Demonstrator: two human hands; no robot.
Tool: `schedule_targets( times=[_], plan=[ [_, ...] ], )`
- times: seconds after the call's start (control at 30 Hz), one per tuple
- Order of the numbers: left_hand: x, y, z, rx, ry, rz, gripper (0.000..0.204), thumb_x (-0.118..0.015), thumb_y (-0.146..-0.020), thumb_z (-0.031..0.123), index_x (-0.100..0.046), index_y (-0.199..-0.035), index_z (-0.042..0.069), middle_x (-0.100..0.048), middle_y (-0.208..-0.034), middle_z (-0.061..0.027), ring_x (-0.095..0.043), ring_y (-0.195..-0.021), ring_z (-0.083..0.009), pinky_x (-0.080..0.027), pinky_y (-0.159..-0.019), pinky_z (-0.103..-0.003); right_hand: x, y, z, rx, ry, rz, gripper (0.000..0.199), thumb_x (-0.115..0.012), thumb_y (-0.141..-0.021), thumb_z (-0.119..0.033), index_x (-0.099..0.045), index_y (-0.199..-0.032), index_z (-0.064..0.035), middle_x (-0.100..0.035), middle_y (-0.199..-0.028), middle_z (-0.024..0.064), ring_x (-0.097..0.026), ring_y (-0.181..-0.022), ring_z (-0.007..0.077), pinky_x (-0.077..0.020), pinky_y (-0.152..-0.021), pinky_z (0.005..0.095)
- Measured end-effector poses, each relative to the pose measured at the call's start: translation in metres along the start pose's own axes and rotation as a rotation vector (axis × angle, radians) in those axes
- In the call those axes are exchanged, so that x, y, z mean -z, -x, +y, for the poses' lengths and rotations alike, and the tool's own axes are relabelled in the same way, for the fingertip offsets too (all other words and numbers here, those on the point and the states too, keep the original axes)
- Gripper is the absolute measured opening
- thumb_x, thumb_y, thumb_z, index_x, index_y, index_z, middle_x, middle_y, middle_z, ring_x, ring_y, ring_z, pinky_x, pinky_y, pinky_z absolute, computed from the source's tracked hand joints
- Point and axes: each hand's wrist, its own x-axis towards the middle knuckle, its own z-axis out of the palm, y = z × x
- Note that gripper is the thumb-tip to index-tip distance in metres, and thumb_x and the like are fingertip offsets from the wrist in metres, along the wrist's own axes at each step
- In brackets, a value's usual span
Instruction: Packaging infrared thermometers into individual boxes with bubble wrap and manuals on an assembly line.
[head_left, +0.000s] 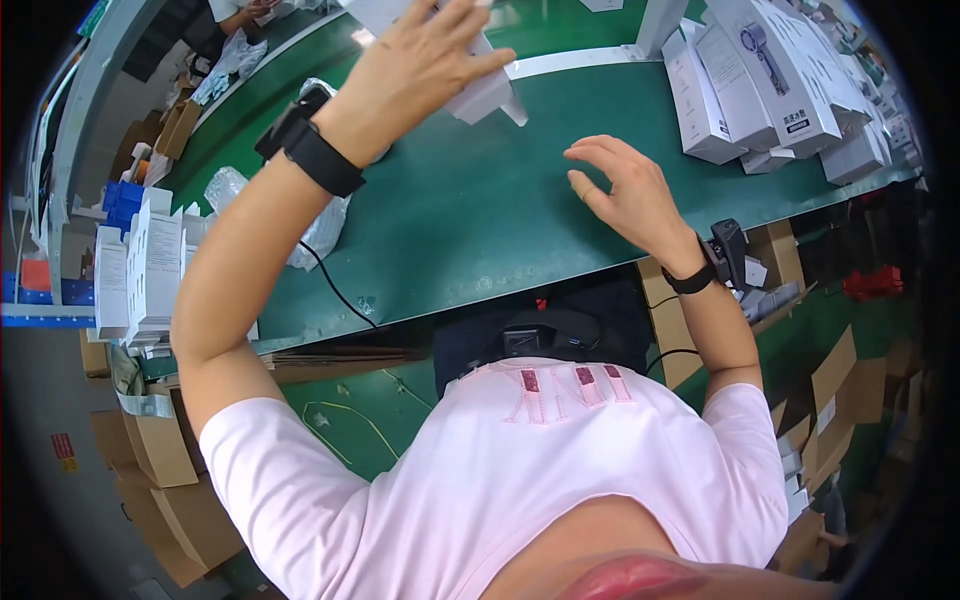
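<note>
A white folded carton (480, 85) is gripped by the left hand (420, 70), raised over the far side of the green table (480, 220); fingers are closed around it. The right hand (630, 195) is held just above the table, fingers spread, nothing held. White boxes (760, 90) are stacked far right (more stand at the left edge). Clear plastic bags (320, 225) lie left.

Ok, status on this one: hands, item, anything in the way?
Left hand raised, gripping a white carton. Right hand open, hovering over green bench, holding nothing. Stacked white boxes far right, apart from both hands.
</note>
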Motion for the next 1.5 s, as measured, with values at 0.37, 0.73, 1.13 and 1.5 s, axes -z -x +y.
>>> schedule_targets(
  times=[0.37,0.73,1.13,1.5],
  plan=[
    [-0.045,0.062,0.028,0.72,1.226,-0.166,0.082,-0.07,-0.081,0.052,-0.044,-0.135,-0.003,-0.064,-0.11,-0.0251,-0.065,-0.098,-0.0337,-0.05,-0.087,-0.039,0.025,-0.06,0.024,-0.206,-0.063,0.056,0.047,-0.067,-0.086,-0.019,-0.054,-0.129,-0.0052,-0.06,-0.122,0.0125,-0.062,-0.092,0.024,-0.0498,-0.076,0.0334],
    [-0.005,0.108,0.029,0.908,1.243,-0.25,0.089,-0.064,-0.086,0.053,-0.034,-0.141,-0.01,-0.054,-0.118,-0.0297,-0.059,-0.101,-0.0374,-0.049,-0.087,-0.039,0.029,-0.271,0.131,-0.366,0.704,0.501,0.054,-0.068,-0.077,-0.023,-0.053,-0.128,-0.0139,-0.047,-0.127,0.028,-0.055,-0.109,0.0446,-0.0469,-0.094,0.0437],
    [-0.076,0.083,-0.044,0.873,0.606,0.084,0.092,-0.069,-0.081,0.053,-0.036,-0.136,-0.012,-0.055,-0.123,-0.029,-0.055,-0.113,-0.0425,-0.047,-0.092,-0.048,0.022,-0.159,-0.012,0.291,0.322,0.5,0.024,-0.076,-0.073,-0.008,-0.066,-0.096,-0.0077,-0.047,-0.123,0.024,-0.054,-0.111,0.0393,-0.0473,-0.093,0.0428],
    [-0.17,0.094,-0.049,0.941,0.548,-0.854,0.088,-0.044,-0.073,0.085,-0.072,-0.11,0.01,-0.069,-0.11,-0.0125,-0.065,-0.101,-0.0313,-0.05,-0.086,-0.036,0.123,-0.143,0.034,-0.142,0.439,-0.061,0.036,-0.063,-0.078,-0.021,-0.055,-0.108,-0.0045,-0.06,-0.094,0.0152,-0.056,-0.1,0.0281,-0.0454,-0.084,0.038]
  ],
)
